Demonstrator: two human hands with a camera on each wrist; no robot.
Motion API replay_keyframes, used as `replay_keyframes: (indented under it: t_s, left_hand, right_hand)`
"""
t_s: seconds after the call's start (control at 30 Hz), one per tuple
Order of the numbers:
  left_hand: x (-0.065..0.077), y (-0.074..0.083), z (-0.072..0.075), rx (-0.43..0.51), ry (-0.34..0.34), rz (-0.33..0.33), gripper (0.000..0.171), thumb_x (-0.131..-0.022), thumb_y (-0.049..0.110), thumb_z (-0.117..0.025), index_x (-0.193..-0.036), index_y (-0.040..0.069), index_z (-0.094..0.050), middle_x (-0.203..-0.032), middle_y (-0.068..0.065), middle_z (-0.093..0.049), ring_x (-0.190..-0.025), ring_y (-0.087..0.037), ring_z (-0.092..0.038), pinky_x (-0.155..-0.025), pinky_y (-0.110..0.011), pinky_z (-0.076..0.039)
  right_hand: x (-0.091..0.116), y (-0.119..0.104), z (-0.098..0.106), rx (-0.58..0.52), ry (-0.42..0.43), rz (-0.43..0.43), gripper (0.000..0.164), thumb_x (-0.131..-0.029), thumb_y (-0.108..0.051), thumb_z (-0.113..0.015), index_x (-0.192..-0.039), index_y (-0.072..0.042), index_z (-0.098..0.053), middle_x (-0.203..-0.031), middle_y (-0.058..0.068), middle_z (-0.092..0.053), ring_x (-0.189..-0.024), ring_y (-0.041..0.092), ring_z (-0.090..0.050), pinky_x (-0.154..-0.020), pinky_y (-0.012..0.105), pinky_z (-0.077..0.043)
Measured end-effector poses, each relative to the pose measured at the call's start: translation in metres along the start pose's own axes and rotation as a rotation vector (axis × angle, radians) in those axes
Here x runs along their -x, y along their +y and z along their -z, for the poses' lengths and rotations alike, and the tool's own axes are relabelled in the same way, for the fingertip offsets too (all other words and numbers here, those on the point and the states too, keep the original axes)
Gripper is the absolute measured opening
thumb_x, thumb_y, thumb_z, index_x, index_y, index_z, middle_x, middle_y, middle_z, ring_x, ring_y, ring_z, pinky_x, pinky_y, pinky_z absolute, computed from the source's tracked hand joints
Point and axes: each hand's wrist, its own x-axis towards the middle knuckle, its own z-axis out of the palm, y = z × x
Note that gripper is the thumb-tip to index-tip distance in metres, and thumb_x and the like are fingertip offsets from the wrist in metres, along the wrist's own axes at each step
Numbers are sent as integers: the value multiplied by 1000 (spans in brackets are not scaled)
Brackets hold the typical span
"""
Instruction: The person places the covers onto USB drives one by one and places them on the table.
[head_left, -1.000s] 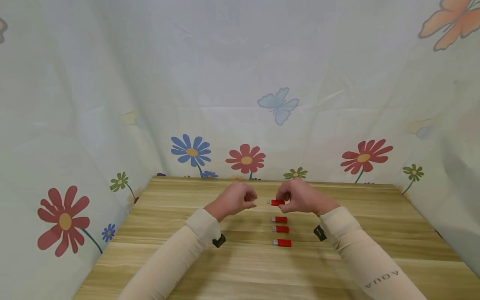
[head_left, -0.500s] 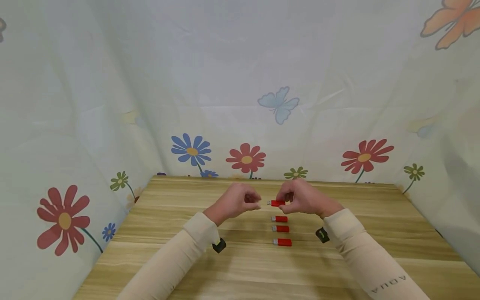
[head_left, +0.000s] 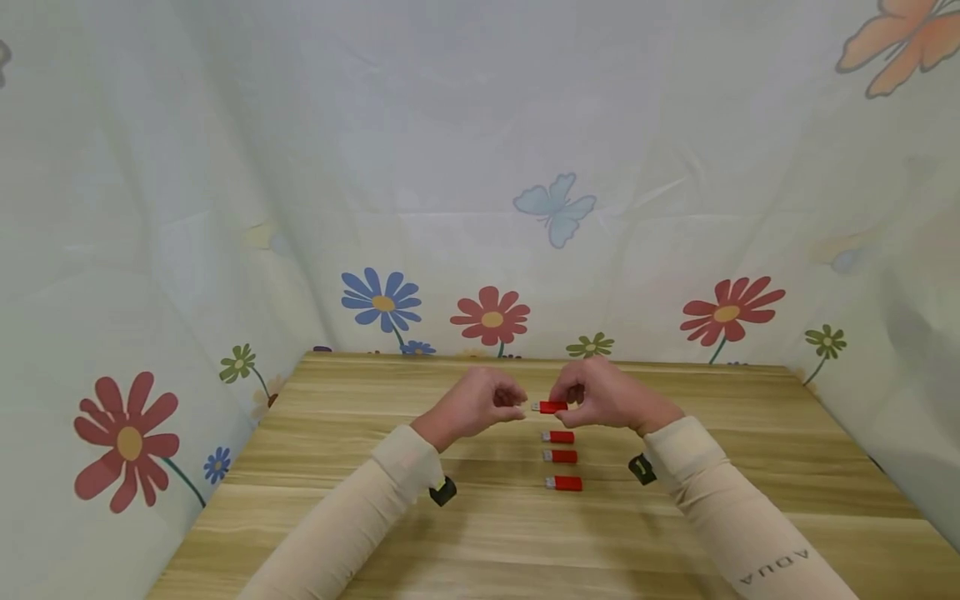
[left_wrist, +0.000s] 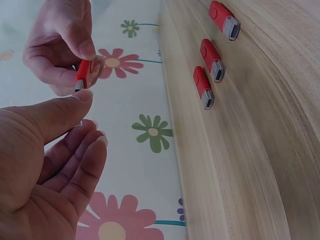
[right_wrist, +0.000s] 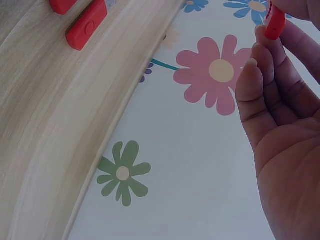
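My right hand (head_left: 611, 396) pinches a red USB stick (head_left: 553, 407) between thumb and fingers, above the far part of the table. Its bare metal plug (left_wrist: 79, 85) points towards my left hand (head_left: 476, 404). That hand faces it from the left, thumb and fingertips bent towards each other. Between them the left wrist view shows a thin see-through edge, which looks like a clear cap (left_wrist: 81, 121), mostly hidden by the thumb. Three more red USB sticks lie in a column nearer me: the far one (head_left: 559, 437), the middle one (head_left: 562, 457) and the near one (head_left: 570, 483).
The wood-grain table (head_left: 495, 542) ends at its far edge against a pale curtain (head_left: 450, 125) printed with flowers and butterflies. In the left wrist view, clear caps cover the plugs of the lying sticks.
My left hand has moved right, closer to the plug of the held USB stick. The right hand stays almost in place, still pinching the stick. The three lying sticks have not moved.
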Motion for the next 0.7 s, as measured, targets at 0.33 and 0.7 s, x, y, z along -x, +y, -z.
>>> replay_keyframes:
  t_s: [0.33, 0.7]
  left_hand:
    - [-2, 1, -7, 2, -9, 15, 23, -87, 21, -82, -108, 13, -79, -90, 8, -73, -78, -5, -66, -74, -19, -56]
    - [-4, -1, -9, -22, 9, -10, 23, -87, 23, -82, -107, 12, -79, -89, 8, -72, -77, -4, -64, -74, -19, -55]
  right_hand:
    - [-1, 2, -3, -16, 1, -5, 12, -84, -11, -79, -89, -21, -79, -87, -1, -73, -72, 20, -64, -66, 25, -55]
    - [-3, 4, -4, -16, -2, -3, 11, -84, -10, -80, -89, -20, -79, -86, -1, -73, -69, 7, -60, -64, 24, -55]
